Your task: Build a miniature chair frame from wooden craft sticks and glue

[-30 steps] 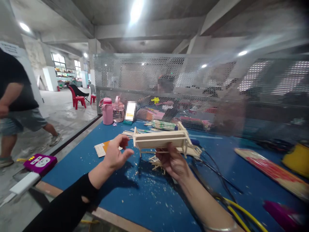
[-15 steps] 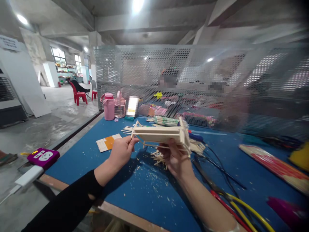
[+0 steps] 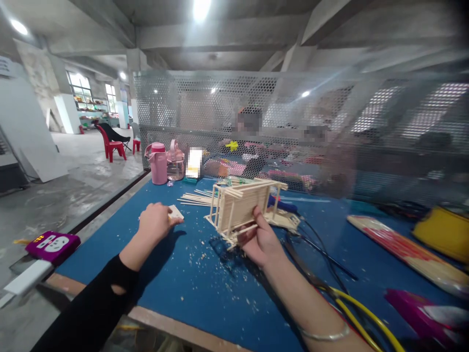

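Observation:
A small frame model (image 3: 245, 205) built of thin wooden sticks, with a slatted panel and posts, is tilted above the blue table. My right hand (image 3: 260, 237) grips it from below and the right, thumb on the panel. My left hand (image 3: 156, 222) is apart from the model, over the white and orange card (image 3: 176, 212), which it mostly covers. Its fingers are curled in; whatever they may hold is hidden. Loose wooden sticks (image 3: 198, 198) lie behind the model. A flat wooden stick piece (image 3: 284, 218) rests to its right.
A pink flask (image 3: 159, 165) and a clear pink-lidded bottle (image 3: 176, 164) stand at the back left before a perforated metal screen (image 3: 227, 85). Pliers with yellow and red handles (image 3: 361, 315), a packet of sticks (image 3: 399, 249) and a purple object (image 3: 414, 313) occupy the right. A purple power socket (image 3: 53, 247) is at left.
My left hand has let go of the model's left end and moved left over the card. My right hand has turned the model, so its slatted panel faces me. The view has shifted slightly right.

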### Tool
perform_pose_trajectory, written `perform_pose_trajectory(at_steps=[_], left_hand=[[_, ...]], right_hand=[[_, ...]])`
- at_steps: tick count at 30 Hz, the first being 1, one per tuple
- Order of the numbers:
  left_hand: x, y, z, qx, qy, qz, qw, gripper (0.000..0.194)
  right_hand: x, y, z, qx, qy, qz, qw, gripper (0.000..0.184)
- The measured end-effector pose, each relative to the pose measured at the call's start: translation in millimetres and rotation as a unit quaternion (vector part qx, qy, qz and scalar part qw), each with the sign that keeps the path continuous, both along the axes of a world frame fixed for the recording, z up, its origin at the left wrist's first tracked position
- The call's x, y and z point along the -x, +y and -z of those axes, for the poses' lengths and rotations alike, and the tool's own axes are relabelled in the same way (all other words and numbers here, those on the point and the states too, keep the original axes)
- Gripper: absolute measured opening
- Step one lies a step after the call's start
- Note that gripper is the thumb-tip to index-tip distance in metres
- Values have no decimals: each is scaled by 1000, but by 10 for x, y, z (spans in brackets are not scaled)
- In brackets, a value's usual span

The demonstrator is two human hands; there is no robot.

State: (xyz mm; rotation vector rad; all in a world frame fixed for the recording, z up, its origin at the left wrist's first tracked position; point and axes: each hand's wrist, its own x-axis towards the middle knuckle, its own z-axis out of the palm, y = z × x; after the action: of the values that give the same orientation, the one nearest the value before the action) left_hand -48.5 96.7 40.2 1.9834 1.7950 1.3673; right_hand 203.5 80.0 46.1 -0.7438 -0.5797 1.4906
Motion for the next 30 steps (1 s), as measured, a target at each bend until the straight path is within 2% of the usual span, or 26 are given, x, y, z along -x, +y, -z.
perform_pose_trajectory(at_steps=[2,5,6,8,13,16,19,22,24,26,28,30], left_hand=[[-125,-116,-95,-106,24,10,994,25],[-391,-317,-295,-266,7,98,959,27],[-468,-369,-361,-301,-2,125,945,31],[-575,-430,-475,-323,-20,176,930,36],[-622,-430,-597,-269,-89,316,905,16],[-629,-475,-611,-230,-120,357,897,9],[-653,-557,-629,-226,-156,334,902,8],[-648,-572,-608,-270,-220,232,908,6],[-623,-524,-528,-272,-261,172,910,9],[-607,-457,-385,-218,-265,164,925,16],[-628,-406,-214,-144,-200,214,945,23],[-697,-389,-69,-113,-107,295,943,43]], right_hand=[[-3,11,29,1,1,-15,1000,18],[12,-1,47,24,2,-35,999,22],[21,-15,42,28,-2,-45,999,24],[40,-53,19,27,-22,-76,996,27],[63,-122,-31,31,-55,-136,989,27],[86,-136,-36,65,-49,-160,984,30],[122,-142,-55,64,-36,-153,985,30],[124,-128,-88,29,-19,-101,994,28],[96,-112,-103,-2,-12,-77,997,27],[63,-111,-109,-33,-2,-80,996,26],[52,-138,-111,-61,24,-111,992,24],[80,-187,-108,-89,41,-166,981,20]])
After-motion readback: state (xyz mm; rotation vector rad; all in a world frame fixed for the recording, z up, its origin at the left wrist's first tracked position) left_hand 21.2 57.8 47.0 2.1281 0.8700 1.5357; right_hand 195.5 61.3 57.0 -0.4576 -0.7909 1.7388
